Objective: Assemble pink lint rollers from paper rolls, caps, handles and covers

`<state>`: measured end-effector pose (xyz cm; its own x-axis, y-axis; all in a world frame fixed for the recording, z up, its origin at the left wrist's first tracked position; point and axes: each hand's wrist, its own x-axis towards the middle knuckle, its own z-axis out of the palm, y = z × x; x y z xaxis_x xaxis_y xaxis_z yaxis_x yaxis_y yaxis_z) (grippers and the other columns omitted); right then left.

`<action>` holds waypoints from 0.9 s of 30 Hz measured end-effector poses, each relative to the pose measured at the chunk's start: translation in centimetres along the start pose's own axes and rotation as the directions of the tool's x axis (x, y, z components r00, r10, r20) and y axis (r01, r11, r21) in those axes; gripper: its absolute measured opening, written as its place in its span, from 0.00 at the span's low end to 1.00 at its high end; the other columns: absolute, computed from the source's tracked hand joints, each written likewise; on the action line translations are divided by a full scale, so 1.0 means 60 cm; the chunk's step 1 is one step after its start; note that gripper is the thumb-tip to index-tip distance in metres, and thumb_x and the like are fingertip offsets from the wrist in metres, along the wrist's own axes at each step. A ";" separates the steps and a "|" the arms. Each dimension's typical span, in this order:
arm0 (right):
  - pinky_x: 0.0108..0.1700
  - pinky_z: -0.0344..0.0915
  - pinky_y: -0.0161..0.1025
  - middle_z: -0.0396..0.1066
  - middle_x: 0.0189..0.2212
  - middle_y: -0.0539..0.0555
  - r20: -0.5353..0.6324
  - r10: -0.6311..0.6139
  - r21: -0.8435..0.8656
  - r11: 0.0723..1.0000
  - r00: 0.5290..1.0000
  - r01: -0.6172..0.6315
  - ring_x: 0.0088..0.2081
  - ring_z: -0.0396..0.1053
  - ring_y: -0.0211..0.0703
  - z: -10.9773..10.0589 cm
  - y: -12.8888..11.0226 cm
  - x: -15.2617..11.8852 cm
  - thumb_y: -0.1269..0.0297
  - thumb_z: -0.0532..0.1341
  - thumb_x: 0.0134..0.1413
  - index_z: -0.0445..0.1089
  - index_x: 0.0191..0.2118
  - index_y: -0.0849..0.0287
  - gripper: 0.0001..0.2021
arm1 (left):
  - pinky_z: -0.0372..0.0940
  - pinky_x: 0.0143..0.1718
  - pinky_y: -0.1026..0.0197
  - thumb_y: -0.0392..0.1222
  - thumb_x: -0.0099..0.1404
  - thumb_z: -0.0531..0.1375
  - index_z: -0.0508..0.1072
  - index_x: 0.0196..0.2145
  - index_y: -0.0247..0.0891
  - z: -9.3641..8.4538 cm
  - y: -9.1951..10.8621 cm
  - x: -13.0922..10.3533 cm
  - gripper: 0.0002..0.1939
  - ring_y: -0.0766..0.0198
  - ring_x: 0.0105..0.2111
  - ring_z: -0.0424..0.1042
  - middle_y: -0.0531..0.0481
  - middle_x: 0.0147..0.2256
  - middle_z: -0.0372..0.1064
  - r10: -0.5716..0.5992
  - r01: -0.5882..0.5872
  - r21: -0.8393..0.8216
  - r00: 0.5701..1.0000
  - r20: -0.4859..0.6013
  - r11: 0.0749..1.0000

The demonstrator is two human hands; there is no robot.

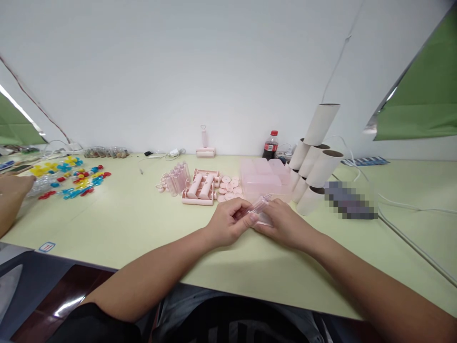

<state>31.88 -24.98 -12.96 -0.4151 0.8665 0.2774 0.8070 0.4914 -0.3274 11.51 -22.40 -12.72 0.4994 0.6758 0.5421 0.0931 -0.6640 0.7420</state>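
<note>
- A pale green desk (117, 224) is being spanned by two forearms, and many parts are being supported along its far side.
- A stack of cardboard tubes (323, 125) is being held up by the desk on the right, its top tube being carried by the ones beneath.
- A pile of pink boxes (262, 185) is being flanked by the tubes, just beyond the hands.
- The left hand (228, 221) is being held above the near part of the desk, and its grip is being pinched onto a clear handle (259, 204).
- The right hand (283, 224) is being brought against the same handle from the other side, its grip being curled around it.
- Pink roller frames (198, 195) are being borne by the desk, to the left of the boxes.
- More handles (176, 178) are being grouped upright beside the frames.
- The clear handle is being tilted between both hands, in front of the boxes, its lower part being partly hidden by fingers.
- Pink discs (230, 185) are being bunched between frames and boxes.
</note>
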 end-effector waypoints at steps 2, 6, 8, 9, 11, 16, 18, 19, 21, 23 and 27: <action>0.41 0.63 0.45 0.73 0.41 0.58 0.041 0.033 0.030 0.999 0.999 -0.034 0.42 0.69 0.53 -0.001 -0.001 -0.002 0.56 0.60 0.58 0.70 0.47 0.56 0.14 | 0.56 0.27 0.65 0.52 0.64 0.59 0.72 0.33 0.35 0.000 0.000 0.000 0.15 0.69 0.24 0.59 0.54 0.24 0.63 0.005 -0.005 0.004 1.000 0.002 1.000; 0.37 0.64 0.42 0.74 0.43 0.58 0.092 0.120 0.020 0.992 0.989 -0.122 0.40 0.72 0.54 -0.004 -0.008 -0.009 0.61 0.63 0.52 0.68 0.51 0.56 0.19 | 0.56 0.27 0.65 0.52 0.64 0.58 0.71 0.34 0.35 -0.001 0.000 0.001 0.15 0.69 0.24 0.59 0.54 0.24 0.63 0.007 -0.007 0.007 1.000 -0.002 1.000; 0.36 0.64 0.41 0.75 0.42 0.57 0.088 0.137 0.046 0.989 0.987 -0.142 0.39 0.72 0.53 -0.006 -0.013 -0.010 0.62 0.64 0.50 0.69 0.50 0.55 0.20 | 0.56 0.27 0.65 0.51 0.64 0.58 0.71 0.34 0.35 0.000 -0.001 0.000 0.14 0.69 0.24 0.59 0.54 0.24 0.63 0.014 -0.014 0.001 1.000 -0.007 1.000; 0.36 0.64 0.41 0.75 0.41 0.56 0.079 0.139 0.092 0.985 0.987 -0.146 0.39 0.72 0.53 -0.007 -0.015 -0.009 0.61 0.64 0.50 0.70 0.49 0.55 0.18 | 0.56 0.27 0.65 0.51 0.64 0.59 0.71 0.34 0.35 0.000 -0.002 -0.001 0.14 0.69 0.24 0.59 0.54 0.24 0.63 0.019 -0.019 -0.001 1.000 -0.010 1.000; 0.37 0.65 0.41 0.76 0.39 0.55 0.034 0.154 0.248 0.956 0.988 -0.157 0.38 0.72 0.51 -0.010 -0.017 -0.005 0.58 0.64 0.51 0.72 0.46 0.55 0.16 | 0.56 0.27 0.65 0.50 0.64 0.59 0.71 0.34 0.35 0.000 -0.002 -0.003 0.14 0.70 0.24 0.59 0.54 0.25 0.63 0.030 -0.030 -0.006 0.999 -0.016 1.000; 0.30 0.64 0.37 0.74 0.34 0.53 -0.058 0.419 0.754 0.613 0.906 -0.235 0.31 0.69 0.45 -0.019 -0.007 0.007 0.49 0.67 0.48 0.69 0.43 0.58 0.22 | 0.56 0.28 0.65 0.51 0.65 0.59 0.69 0.33 0.36 0.000 0.001 -0.004 0.14 0.69 0.24 0.58 0.55 0.24 0.60 0.038 -0.038 -0.003 0.999 -0.026 0.999; 0.25 0.60 0.35 0.70 0.27 0.50 -0.003 0.476 0.884 0.412 0.880 -0.220 0.25 0.65 0.40 -0.022 -0.001 0.008 0.46 0.66 0.47 0.68 0.40 0.58 0.22 | 0.56 0.27 0.64 0.51 0.64 0.59 0.69 0.33 0.36 -0.001 0.004 -0.002 0.14 0.69 0.24 0.58 0.55 0.24 0.59 0.032 -0.032 0.000 0.999 -0.025 0.999; 0.24 0.59 0.35 0.68 0.25 0.49 0.015 0.486 0.920 0.335 0.874 -0.202 0.23 0.63 0.39 -0.022 0.001 0.008 0.45 0.66 0.47 0.67 0.39 0.58 0.22 | 0.56 0.27 0.65 0.51 0.64 0.59 0.69 0.33 0.36 -0.001 0.005 -0.002 0.14 0.69 0.24 0.58 0.55 0.24 0.59 0.027 -0.027 0.000 0.999 -0.020 1.000; 0.23 0.59 0.35 0.66 0.23 0.49 0.025 0.500 0.952 0.253 0.866 -0.173 0.22 0.61 0.38 -0.023 0.002 0.006 0.44 0.65 0.48 0.65 0.36 0.57 0.21 | 0.56 0.27 0.65 0.51 0.64 0.59 0.69 0.33 0.36 -0.001 0.006 0.000 0.14 0.69 0.24 0.58 0.55 0.24 0.60 0.015 -0.015 0.003 1.000 0.001 1.000; 0.22 0.60 0.36 0.66 0.23 0.49 0.009 0.510 0.963 0.228 0.860 -0.145 0.21 0.61 0.38 -0.022 0.000 0.005 0.44 0.66 0.47 0.64 0.35 0.57 0.21 | 0.57 0.27 0.65 0.52 0.64 0.59 0.69 0.33 0.36 -0.001 0.006 0.000 0.15 0.69 0.24 0.59 0.54 0.23 0.60 0.002 -0.002 0.013 1.000 0.020 1.000; 0.23 0.62 0.36 0.67 0.24 0.49 -0.036 0.501 0.975 0.209 0.865 -0.080 0.22 0.64 0.39 -0.020 -0.005 0.004 0.46 0.67 0.46 0.65 0.36 0.56 0.21 | 0.57 0.27 0.64 0.54 0.66 0.56 0.71 0.35 0.36 -0.002 0.004 0.001 0.17 0.68 0.24 0.60 0.54 0.23 0.62 -0.031 0.028 0.042 0.997 0.070 0.999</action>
<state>32.06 -25.04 -11.73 0.0606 0.9922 0.1086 -0.2071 0.1189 -0.9711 11.45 -22.48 -12.48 0.5554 0.6717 0.4902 0.1433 -0.6580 0.7393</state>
